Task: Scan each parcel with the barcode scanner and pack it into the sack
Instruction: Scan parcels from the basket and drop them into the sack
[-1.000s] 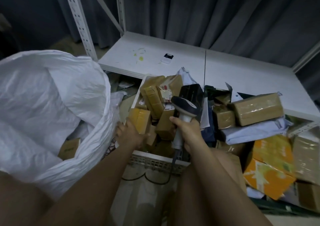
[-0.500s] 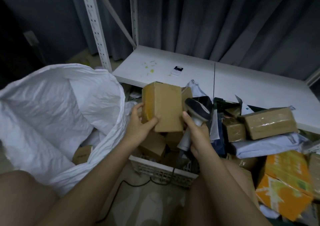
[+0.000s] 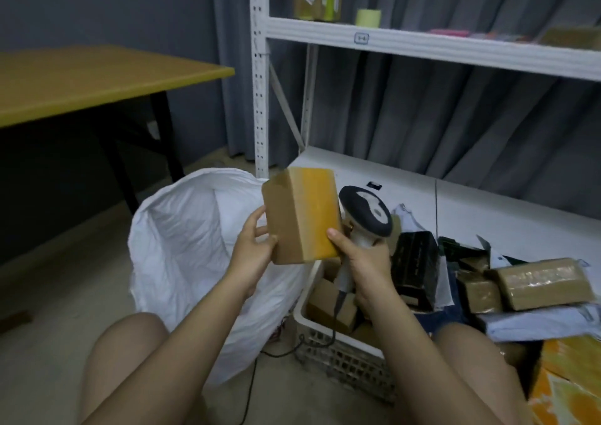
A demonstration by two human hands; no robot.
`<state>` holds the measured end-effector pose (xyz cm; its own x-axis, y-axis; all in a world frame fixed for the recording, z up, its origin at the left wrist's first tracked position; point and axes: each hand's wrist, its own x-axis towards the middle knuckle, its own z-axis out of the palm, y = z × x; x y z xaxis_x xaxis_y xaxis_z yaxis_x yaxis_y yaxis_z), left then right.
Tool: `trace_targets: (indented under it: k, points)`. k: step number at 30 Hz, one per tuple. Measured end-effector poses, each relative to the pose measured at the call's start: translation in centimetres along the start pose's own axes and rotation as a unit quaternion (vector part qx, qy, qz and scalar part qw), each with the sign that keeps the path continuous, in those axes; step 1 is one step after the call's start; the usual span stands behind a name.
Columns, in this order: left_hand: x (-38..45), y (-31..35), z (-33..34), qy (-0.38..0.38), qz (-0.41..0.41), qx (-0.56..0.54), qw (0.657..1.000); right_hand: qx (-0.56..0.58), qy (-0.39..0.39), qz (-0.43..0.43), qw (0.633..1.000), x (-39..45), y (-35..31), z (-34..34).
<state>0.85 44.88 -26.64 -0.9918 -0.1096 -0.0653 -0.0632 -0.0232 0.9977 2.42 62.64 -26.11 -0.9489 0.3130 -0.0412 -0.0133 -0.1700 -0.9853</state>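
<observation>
Holding a taped brown parcel (image 3: 300,216) upright at frame centre, above the gap between the white sack (image 3: 195,255) at left and the white crate (image 3: 344,356) at lower right. Left hand (image 3: 252,249) gripped the parcel's lower left edge, thumb on the near face. Right hand (image 3: 364,262) stayed wrapped round the grip of the barcode scanner (image 3: 366,211), its thumb tip touching the parcel's lower right corner; scanner head sat just right of the parcel, partly behind it.

Judged as the scan step, not yet done: no label showed on the faces toward the camera, only plain card and a strip of yellowish tape. Best handled by turning the parcel in the left hand until the barcode face met the scanner window, keeping the face flat and steady, clear of glare off the tape, then dropping it left into the open sack mouth.

Readable writing: nearly none. Small tag on the shelf (image 3: 422,45) edge at upper right carried marks too small to read. Orange box (image 3: 566,389) at lower right showed a print, no legible words. Markings on other parcels in the heap (image 3: 540,284) too blurred to tell.
</observation>
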Motion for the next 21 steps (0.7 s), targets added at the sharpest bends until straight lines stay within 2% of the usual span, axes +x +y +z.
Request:
trace_targets:
  k: [4, 6, 9, 12, 15, 18, 21]
  points:
    - [-1.0, 0.8, -1.7, -0.065, -0.067, -0.057, 0.994, -0.028, -0.054, -0.028, 0.998, -1.5, 0.1, 2.3]
    - [-1.2, 0.9, -2.4, -0.081, -0.071, -0.076, 0.991, -0.032, -0.077, -0.017, 0.996, -1.9, 0.4, 2.9]
    - [-0.8, 0.3, -3.6, -0.097, -0.082, -0.107, 0.986, -0.006, -0.063, 0.018, 0.998, -1.7, 0.6, 3.3]
    - [-0.8, 0.3, -4.4, -0.147, -0.114, -0.163, 0.969, 0.034, -0.031, 0.048, 0.998, -1.3, 0.8, 3.0]
    - [-1.3, 0.3, -4.7, -0.19, -0.126, -0.19, 0.955, 0.05, -0.046, 0.069, 0.995, -1.4, 1.0, 3.0]
    - [-1.1, -0.3, -5.0, -0.174, -0.095, -0.185, 0.962, 0.07, -0.057, 0.081, 0.993, -1.4, 1.0, 3.0]
    - [-0.5, -0.4, -5.2, -0.092, -0.064, -0.143, 0.983, 0.061, -0.059, 0.069, 0.994, -1.1, 0.9, 2.8]
